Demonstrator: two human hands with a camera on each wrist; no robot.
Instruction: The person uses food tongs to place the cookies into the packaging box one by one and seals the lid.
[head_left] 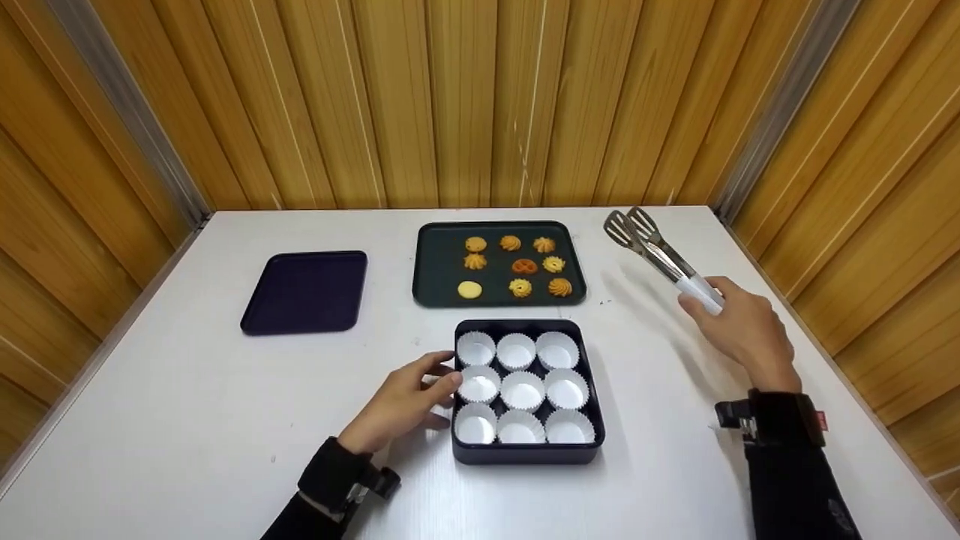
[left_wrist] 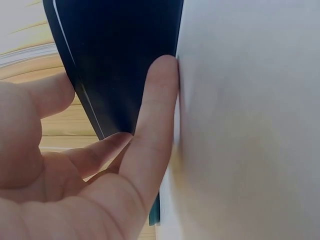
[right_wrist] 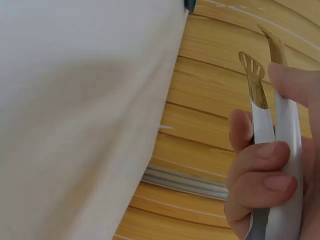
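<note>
My right hand (head_left: 739,330) grips a pair of metal tongs (head_left: 660,251) by the white handles, raised above the right side of the table. In the right wrist view the fingers wrap the handles, and the slotted tips of the tongs (right_wrist: 254,67) stand apart. My left hand (head_left: 405,397) rests against the left side of a dark square box (head_left: 525,454), thumb near the rim. The left wrist view shows loosely extended fingers touching the box wall (left_wrist: 115,55). Rows of white paper cups (head_left: 523,391) fill the box, with nothing visible in them.
Behind the box lies a dark green tray (head_left: 442,262) holding several cookies (head_left: 525,266) of different shapes. A dark purple square lid or tray (head_left: 307,292) lies at the left. Wood-patterned walls (head_left: 465,105) enclose the white table (head_left: 187,420) at the back and sides.
</note>
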